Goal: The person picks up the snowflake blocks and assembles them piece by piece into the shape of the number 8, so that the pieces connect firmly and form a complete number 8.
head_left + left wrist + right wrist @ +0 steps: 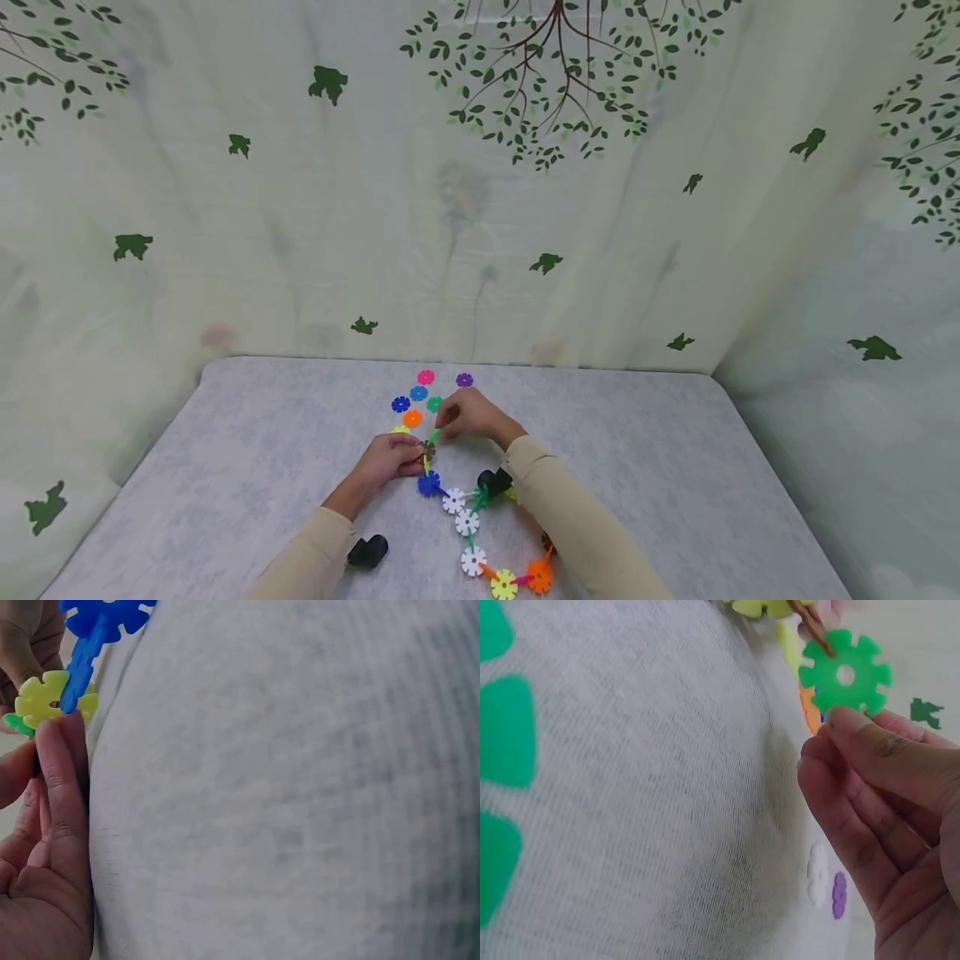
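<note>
A pale curtain (480,208) printed with branches and dark green leaves stands behind a table (247,450) covered in mottled grey. On its far part, beyond the hands, the head view shows seven loose notched discs (412,418): one each of pink, purple, light blue, dark blue, green, orange and yellow. Two black devices (367,552) sit by the wrists, one at each; the right one and the right sleeve (585,517) cover part of a linked chain of discs (467,522). This loops over the near middle, with three white discs (473,562) facing up. At its far end, the right hand (471,415) pinches a green disc (847,679) joined to a brown disc (814,628); the left hand (392,458), thumb and fingers together, pinches the brown one, just beside a yellow disc (45,697).
</note>
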The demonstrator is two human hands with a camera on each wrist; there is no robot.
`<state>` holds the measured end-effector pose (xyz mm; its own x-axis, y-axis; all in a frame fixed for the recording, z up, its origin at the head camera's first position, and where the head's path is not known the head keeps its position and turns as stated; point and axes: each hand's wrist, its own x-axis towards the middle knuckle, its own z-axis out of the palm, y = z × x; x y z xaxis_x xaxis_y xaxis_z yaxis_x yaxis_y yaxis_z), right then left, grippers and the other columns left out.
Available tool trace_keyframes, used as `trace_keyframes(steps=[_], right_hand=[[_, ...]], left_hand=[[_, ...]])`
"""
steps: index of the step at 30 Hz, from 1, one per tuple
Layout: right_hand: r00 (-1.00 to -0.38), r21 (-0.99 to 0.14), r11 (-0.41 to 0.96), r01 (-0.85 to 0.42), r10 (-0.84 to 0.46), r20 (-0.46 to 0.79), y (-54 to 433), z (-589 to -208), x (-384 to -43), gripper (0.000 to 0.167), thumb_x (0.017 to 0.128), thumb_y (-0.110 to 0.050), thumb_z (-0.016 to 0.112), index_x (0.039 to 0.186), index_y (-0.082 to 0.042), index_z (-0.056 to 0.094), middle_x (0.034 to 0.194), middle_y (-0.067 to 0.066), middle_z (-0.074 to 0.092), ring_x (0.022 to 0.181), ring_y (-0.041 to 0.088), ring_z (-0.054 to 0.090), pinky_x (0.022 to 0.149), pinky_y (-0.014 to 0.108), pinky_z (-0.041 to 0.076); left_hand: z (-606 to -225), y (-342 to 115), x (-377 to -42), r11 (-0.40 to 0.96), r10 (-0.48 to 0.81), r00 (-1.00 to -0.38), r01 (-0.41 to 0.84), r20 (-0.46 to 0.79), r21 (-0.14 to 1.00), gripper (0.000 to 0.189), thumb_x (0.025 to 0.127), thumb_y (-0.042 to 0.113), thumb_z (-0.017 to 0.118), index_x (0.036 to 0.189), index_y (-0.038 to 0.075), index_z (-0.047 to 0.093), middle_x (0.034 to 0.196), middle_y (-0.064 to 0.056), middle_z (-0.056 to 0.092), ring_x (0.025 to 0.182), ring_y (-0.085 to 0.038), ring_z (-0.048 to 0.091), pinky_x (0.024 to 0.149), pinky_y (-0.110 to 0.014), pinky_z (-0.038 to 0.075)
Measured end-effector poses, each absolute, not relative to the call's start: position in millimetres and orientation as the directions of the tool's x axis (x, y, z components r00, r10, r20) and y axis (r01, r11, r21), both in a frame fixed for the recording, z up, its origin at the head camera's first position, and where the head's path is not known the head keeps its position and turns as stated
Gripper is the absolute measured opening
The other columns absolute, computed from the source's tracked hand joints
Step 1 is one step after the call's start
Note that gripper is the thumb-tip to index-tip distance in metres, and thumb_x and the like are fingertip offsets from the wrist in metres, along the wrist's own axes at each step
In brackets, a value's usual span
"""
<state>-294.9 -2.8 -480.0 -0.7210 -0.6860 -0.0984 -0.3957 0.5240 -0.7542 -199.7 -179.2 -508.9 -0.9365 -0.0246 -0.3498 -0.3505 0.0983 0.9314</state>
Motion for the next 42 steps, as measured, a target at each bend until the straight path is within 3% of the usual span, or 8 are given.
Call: trace_keyframes(steps=[6,14,23,28,33,38,42], right_hand=[[-0.716,-0.785,0.497,-0.371,-0.692,-0.099,-2,-484,-294,0.004,0.081,-0.001,0.075,0.083,-0.004,0.074,0.073,-0.002,0.068,0.063,0.008,0.059,0.062,0.021,0.054],[-0.712,-0.776,0.517,-0.361,-0.69,-0.128,-4,-482,-293,0.005,0.082,-0.006,0.076,0.087,-0.008,0.075,0.075,-0.004,0.068,0.066,0.01,0.059,0.064,0.021,0.054],[-0.867,-0.69,0.665,-0.288,-0.487,-0.108,-4,-488,-314,0.016,0.083,-0.012,0.076,0.099,-0.009,0.074,0.086,0.001,0.063,0.079,0.016,0.055,0.07,0.026,0.05],[-0.891,-0.616,0.749,-0.246,-0.425,-0.161,-15,-501,-320,0.03,0.084,-0.019,0.076,0.112,-0.011,0.07,0.095,0.002,0.058,0.087,0.017,0.052,0.081,0.03,0.049],[-0.903,-0.56,0.784,-0.27,-0.407,-0.134,-22,-508,-319,0.025,0.084,-0.019,0.077,0.105,-0.009,0.069,0.093,0.002,0.057,0.087,0.016,0.052,0.084,0.029,0.049],[-0.899,-0.665,0.703,-0.254,-0.424,-0.105,-25,-501,-315,0.016,0.083,-0.01,0.076,0.093,-0.01,0.064,0.086,0.0,0.06,0.081,0.015,0.054,0.078,0.026,0.052],[-0.882,-0.818,0.546,-0.184,-0.458,-0.107,-23,-492,-307,0.008,0.086,-0.006,0.071,0.091,-0.008,0.065,0.08,0.002,0.061,0.07,0.017,0.059,0.067,0.025,0.054]], left_hand=[[-506,-182,-198,0.131,0.005,-0.93,-0.363,-0.366,0.923,0.018,0.094,0.005,0.059,0.105,-0.01,0.06,0.091,-0.013,0.07,0.074,-0.02,0.067,0.071,-0.033,0.058],[-502,-179,-200,0.227,0.003,-0.922,-0.376,-0.387,0.898,0.038,0.094,0.028,0.063,0.112,-0.006,0.064,0.086,-0.008,0.067,0.067,-0.017,0.064,0.065,-0.031,0.058],[-504,-179,-197,0.213,0.006,-0.921,-0.38,-0.39,0.9,0.038,0.093,0.028,0.065,0.11,-0.006,0.067,0.082,-0.005,0.063,0.065,-0.013,0.06,0.064,-0.027,0.057],[-506,-182,-195,0.17,0.103,-0.923,-0.35,-0.37,0.921,0.041,0.094,0.029,0.064,0.113,-0.007,0.066,0.086,-0.003,0.068,0.069,-0.011,0.062,0.068,-0.027,0.057],[-505,-185,-194,0.146,0.16,-0.92,-0.336,-0.357,0.931,0.043,0.093,0.032,0.064,0.113,-0.007,0.066,0.09,-0.004,0.07,0.072,-0.012,0.062,0.07,-0.027,0.057],[-505,-188,-195,0.156,0.153,-0.918,-0.343,-0.366,0.926,0.045,0.092,0.034,0.065,0.114,-0.005,0.066,0.095,-0.006,0.07,0.073,-0.014,0.061,0.071,-0.028,0.057],[-506,-192,-197,0.163,0.139,-0.918,-0.348,-0.37,0.923,0.046,0.091,0.036,0.066,0.115,-0.003,0.067,0.095,-0.006,0.07,0.073,-0.015,0.062,0.071,-0.028,0.057]])
